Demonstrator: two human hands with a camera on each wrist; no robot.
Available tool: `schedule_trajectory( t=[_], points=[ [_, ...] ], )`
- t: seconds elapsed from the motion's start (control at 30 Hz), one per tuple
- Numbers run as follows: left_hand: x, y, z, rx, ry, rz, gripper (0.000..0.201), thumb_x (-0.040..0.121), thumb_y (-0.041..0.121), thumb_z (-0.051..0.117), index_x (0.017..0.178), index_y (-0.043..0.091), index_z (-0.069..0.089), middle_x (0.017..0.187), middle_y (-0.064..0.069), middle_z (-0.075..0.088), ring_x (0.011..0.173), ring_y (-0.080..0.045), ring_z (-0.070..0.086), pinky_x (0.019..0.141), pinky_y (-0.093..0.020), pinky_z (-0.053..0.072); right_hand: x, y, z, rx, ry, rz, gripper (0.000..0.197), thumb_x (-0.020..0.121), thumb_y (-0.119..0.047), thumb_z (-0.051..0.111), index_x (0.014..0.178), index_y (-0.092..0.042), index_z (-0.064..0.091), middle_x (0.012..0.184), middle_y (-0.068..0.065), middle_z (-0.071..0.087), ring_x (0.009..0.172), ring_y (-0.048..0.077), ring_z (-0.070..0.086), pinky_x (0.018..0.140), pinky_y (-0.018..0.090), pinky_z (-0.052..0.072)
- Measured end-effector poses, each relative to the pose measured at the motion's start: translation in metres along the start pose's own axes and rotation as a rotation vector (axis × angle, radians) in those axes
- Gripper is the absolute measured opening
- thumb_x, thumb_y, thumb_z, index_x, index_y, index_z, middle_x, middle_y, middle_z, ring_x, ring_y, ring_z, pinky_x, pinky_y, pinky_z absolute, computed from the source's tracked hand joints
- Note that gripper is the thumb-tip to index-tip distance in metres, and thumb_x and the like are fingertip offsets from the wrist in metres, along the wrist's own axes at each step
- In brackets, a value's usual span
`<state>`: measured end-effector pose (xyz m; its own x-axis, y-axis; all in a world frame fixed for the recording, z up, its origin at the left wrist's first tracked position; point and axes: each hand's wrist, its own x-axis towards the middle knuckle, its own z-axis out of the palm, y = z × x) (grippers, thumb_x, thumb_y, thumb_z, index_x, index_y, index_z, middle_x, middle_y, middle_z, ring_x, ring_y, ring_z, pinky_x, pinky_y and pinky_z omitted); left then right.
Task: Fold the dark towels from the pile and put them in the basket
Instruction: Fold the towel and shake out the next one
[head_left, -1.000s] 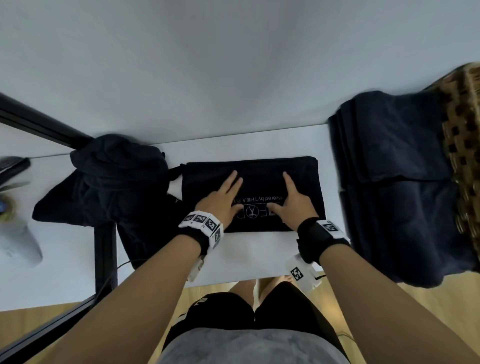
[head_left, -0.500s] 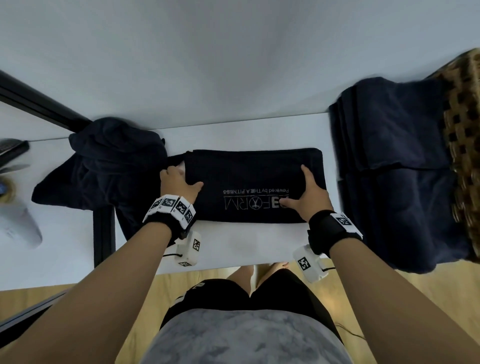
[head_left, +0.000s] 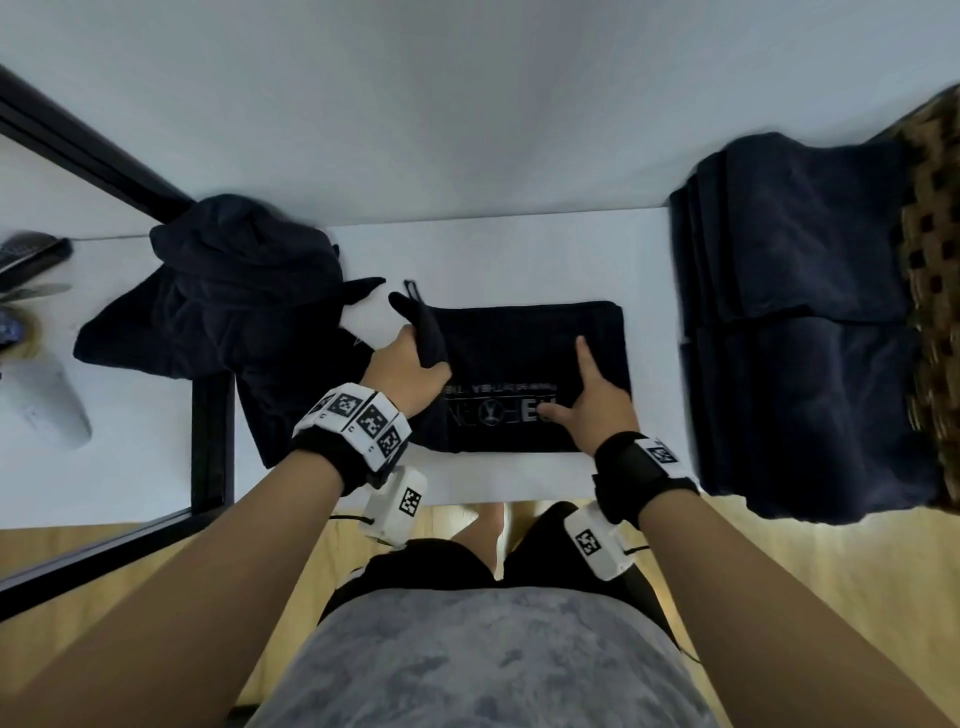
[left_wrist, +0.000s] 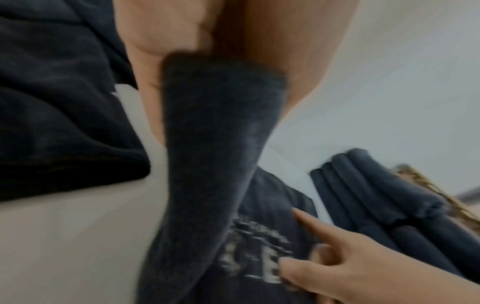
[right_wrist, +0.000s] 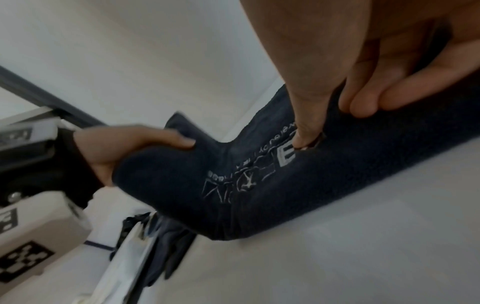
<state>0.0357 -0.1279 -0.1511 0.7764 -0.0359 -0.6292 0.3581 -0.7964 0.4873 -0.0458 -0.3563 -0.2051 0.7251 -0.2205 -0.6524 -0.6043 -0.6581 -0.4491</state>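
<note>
The left hand (head_left: 405, 366) grips the left end of the dark towel (head_left: 524, 358) and lifts it off the white table (head_left: 519, 249) — the right hand (head_left: 597, 400), fingers spread, presses its right half flat.

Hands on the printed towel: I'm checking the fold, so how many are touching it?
2. The left hand grips the raised left end of the towel; the right hand presses its right half onto the table. Neither is hidden.
</note>
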Motion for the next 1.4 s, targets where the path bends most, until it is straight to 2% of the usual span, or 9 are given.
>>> schedule_trajectory(
  t=[0.13, 0.2, 0.27, 0.37, 0.5, 0.8, 1.0, 1.23, 1.4],
  points=[
    [-0.026, 0.025, 0.017, -0.004, 0.011, 0.088, 0.040, 0.089, 0.032, 0.059, 0.123, 0.015, 0.045, 0.101, -0.004, 0.060, 0.094, -0.023, 0.060, 0.078, -0.028, 0.046, -0.017, -0.026, 0.024, 0.243, -0.115, -0.061, 0.068, 0.094, -0.043, 0.059, 0.153, -0.037, 0.026, 0.090, 0.002, 0.064, 0.082, 0.020, 0.067, 0.079, 0.029, 0.054],
    [-0.037, 0.034, 0.029, -0.034, -0.032, 0.129, 0.038, 0.091, 0.037, 0.059, 0.122, 0.018, 0.048, 0.091, 0.001, 0.061, 0.084, -0.018, 0.063, 0.076, -0.030, 0.052, -0.020, -0.038, 0.024, 0.481, -0.143, 0.050, 0.042, 0.098, -0.051, 0.046, 0.136, -0.033, 0.053, 0.096, 0.002, 0.069, 0.082, 0.017, 0.069, 0.072, 0.034, 0.059],
    [-0.044, 0.038, 0.039, -0.160, -0.142, 0.126, 0.033, 0.093, 0.037, 0.058, 0.121, 0.020, 0.053, 0.082, -0.002, 0.064, 0.070, -0.013, 0.068, 0.063, -0.029, 0.059, -0.018, -0.042, 0.016, 0.630, -0.171, 0.185, 0.047, 0.097, -0.061, 0.035, 0.108, -0.027, 0.065, 0.094, 0.000, 0.067, 0.085, 0.018, 0.066, 0.074, 0.039, 0.058],
    [-0.048, 0.032, 0.043, -0.207, -0.212, 0.099, 0.024, 0.095, 0.033, 0.056, 0.116, 0.019, 0.058, 0.080, -0.004, 0.065, 0.068, -0.011, 0.070, 0.056, -0.027, 0.059, -0.014, -0.037, 0.009, 0.732, -0.231, 0.225, 0.044, 0.089, -0.066, 0.049, 0.090, -0.025, 0.066, 0.072, -0.008, 0.068, 0.070, 0.010, 0.066, 0.063, 0.033, 0.052],
    [-0.041, 0.010, 0.032, -0.170, -0.131, 0.032, 0.013, 0.096, 0.025, 0.053, 0.099, 0.017, 0.063, 0.079, -0.004, 0.065, 0.069, -0.015, 0.070, 0.058, -0.030, 0.060, -0.012, -0.027, 0.012, 0.530, -0.171, 0.094, 0.047, 0.080, -0.035, 0.077, 0.120, -0.012, 0.064, 0.113, 0.010, 0.069, 0.103, 0.026, 0.067, 0.089, 0.048, 0.056],
    [-0.017, -0.029, 0.029, -0.096, -0.074, -0.147, 0.032, 0.090, 0.045, 0.061, 0.102, 0.016, 0.054, 0.092, -0.002, 0.061, 0.074, -0.018, 0.069, 0.051, -0.024, 0.056, -0.019, 0.002, -0.019, 0.458, 0.010, 0.077, 0.018, 0.081, -0.024, 0.073, 0.097, -0.020, 0.066, 0.090, -0.003, 0.069, 0.090, 0.017, 0.067, 0.087, 0.036, 0.056],
    [-0.007, -0.025, 0.052, -0.225, -0.082, -0.249, 0.048, 0.079, 0.048, 0.074, 0.106, 0.015, 0.053, 0.099, -0.003, 0.063, 0.080, -0.022, 0.070, 0.064, -0.033, 0.061, -0.019, 0.003, -0.015, 0.372, 0.037, 0.124, 0.070, 0.078, -0.049, 0.076, 0.133, -0.014, 0.049, 0.120, 0.000, 0.057, 0.111, 0.017, 0.057, 0.088, 0.024, 0.044],
    [-0.002, -0.006, 0.051, -0.204, -0.131, -0.190, 0.040, 0.081, 0.043, 0.072, 0.102, 0.010, 0.064, 0.096, -0.004, 0.069, 0.083, -0.020, 0.066, 0.075, -0.032, 0.056, -0.019, -0.015, -0.011, 0.439, -0.050, 0.128, 0.040, 0.079, -0.037, 0.076, 0.111, -0.018, 0.061, 0.106, -0.003, 0.067, 0.102, 0.018, 0.064, 0.083, 0.026, 0.051],
    [-0.012, 0.047, 0.034, -0.352, -0.103, -0.050, 0.037, 0.070, 0.051, 0.068, 0.096, 0.026, 0.059, 0.100, 0.002, 0.068, 0.093, -0.020, 0.067, 0.086, -0.044, 0.056, -0.039, -0.021, -0.074, 0.501, 0.071, 0.016, 0.037, 0.077, -0.039, 0.076, 0.104, -0.025, 0.055, 0.095, -0.014, 0.062, 0.090, 0.006, 0.061, 0.069, 0.015, 0.048]
  ],
)
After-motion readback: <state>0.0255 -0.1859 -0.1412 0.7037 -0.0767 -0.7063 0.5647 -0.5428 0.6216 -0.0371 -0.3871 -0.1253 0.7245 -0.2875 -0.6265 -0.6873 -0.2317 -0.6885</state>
